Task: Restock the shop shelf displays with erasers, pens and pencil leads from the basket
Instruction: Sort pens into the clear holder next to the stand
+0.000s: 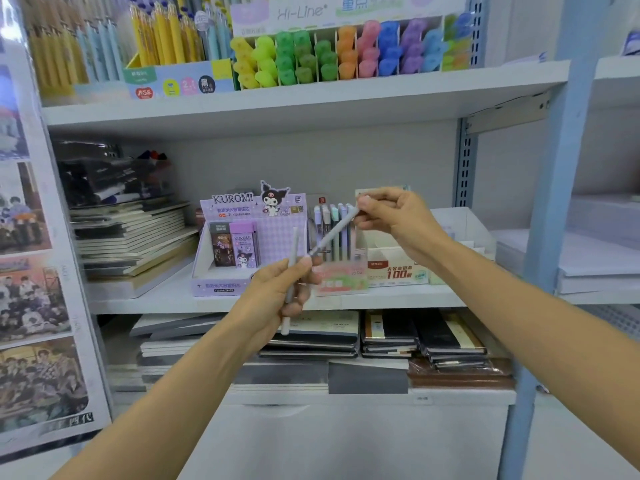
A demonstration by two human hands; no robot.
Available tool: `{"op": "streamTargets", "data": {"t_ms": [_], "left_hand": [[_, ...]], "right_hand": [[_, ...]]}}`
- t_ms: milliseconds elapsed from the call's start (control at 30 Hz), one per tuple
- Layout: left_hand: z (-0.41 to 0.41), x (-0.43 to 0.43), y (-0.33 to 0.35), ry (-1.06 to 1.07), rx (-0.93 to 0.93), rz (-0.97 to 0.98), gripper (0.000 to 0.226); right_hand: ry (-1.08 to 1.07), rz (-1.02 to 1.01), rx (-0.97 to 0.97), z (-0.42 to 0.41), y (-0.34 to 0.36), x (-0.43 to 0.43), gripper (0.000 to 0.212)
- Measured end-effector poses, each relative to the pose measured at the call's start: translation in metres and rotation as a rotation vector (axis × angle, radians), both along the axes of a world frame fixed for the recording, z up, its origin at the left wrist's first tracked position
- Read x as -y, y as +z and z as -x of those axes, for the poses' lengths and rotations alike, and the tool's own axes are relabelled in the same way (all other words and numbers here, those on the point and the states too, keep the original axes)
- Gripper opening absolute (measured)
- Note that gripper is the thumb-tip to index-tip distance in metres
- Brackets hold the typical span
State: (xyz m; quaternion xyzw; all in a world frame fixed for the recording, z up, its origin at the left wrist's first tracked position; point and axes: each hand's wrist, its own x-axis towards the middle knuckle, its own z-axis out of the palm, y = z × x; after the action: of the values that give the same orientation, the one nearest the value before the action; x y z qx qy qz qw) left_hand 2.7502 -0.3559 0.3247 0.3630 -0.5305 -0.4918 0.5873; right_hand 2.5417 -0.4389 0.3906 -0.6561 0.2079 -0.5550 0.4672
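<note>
Step in hand: pen restocking. Two grey pens are held in front of the middle shelf [381, 299]; neither is in a display yet.
Left hand [284, 289]: raised in front of the shelf edge, forearm rising from the near left. The fingers are curled round the upright pen [294, 244], gripping it at mid-barrel, with both ends free.
Right hand [394, 223]: higher and farther right, forearm coming in from the near right. The thumb and fingers pinch the top end of the slanted pen [332, 233].
Slanted pen: runs down and left from the right hand; its lower end lies just beside the left hand's fingertips. Contact there cannot be told.
Target, judged: the pen display box [343, 280], which stands directly behind the slanted pen and holds upright pens in pastel colours.
Neighbours: the Kuromi lead display [242, 282] is just left of the pen display box; a white carton [394, 271] is just right.
Next move, judged: swing the slanted pen upright, carry it over a free slot and lower it tip down, then pass the upright pen across.
Caution: the standing pens are packed close, so a tilted entry could knock them.
Basket: not in view.
</note>
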Motion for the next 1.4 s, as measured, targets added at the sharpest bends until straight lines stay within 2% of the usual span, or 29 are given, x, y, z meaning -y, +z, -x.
{"op": "streamTargets", "data": {"t_ms": [100,200,300,467,533,700,833,933,1033,1200,1300,1400], "left_hand": [[0.001,-0.003,0.006,0.126,-0.098,0.042,0.007],[0.006,-0.007,0.013,0.244,-0.243,0.068,0.015],[0.012,-0.013,0.017,0.290,-0.306,0.099,0.011],[0.023,-0.023,0.016,0.288,-0.216,0.141,0.006],[0.024,-0.026,0.014,0.280,-0.118,0.157,0.009],[0.029,-0.028,0.012,0.174,0.094,0.183,0.016],[0.032,-0.027,0.011,0.139,0.198,0.167,0.028],[0.028,-0.022,0.012,0.098,0.127,0.113,0.030],[0.024,-0.013,0.014,0.093,-0.016,0.015,0.018],[0.009,-0.007,0.009,0.130,0.076,0.083,0.028],[0.001,-0.001,0.006,0.127,0.116,0.095,0.026],[-0.002,0.008,0.004,0.112,0.074,0.043,0.025]], "right_hand": [[0.027,-0.022,-0.012,0.014,-0.004,-0.008,0.019],[0.073,-0.026,-0.118,0.022,-0.013,-0.021,0.022],[0.108,-0.029,-0.246,0.022,-0.025,-0.033,0.027],[0.249,-0.023,-0.497,0.018,-0.043,-0.048,0.023],[0.217,0.053,-0.575,0.014,-0.042,-0.052,0.025],[0.010,0.173,-0.371,-0.005,-0.021,-0.059,0.021],[-0.021,0.238,-0.429,-0.013,-0.015,-0.060,0.013],[-0.032,0.229,-0.364,-0.011,-0.008,-0.053,0.011],[-0.163,0.210,-0.225,-0.004,0.005,-0.039,0.017],[-0.368,0.269,-0.065,0.001,0.024,-0.010,0.020],[-0.430,0.312,-0.076,-0.003,0.028,0.008,0.015],[-0.446,0.326,-0.186,-0.011,0.020,0.025,0.008]]}}
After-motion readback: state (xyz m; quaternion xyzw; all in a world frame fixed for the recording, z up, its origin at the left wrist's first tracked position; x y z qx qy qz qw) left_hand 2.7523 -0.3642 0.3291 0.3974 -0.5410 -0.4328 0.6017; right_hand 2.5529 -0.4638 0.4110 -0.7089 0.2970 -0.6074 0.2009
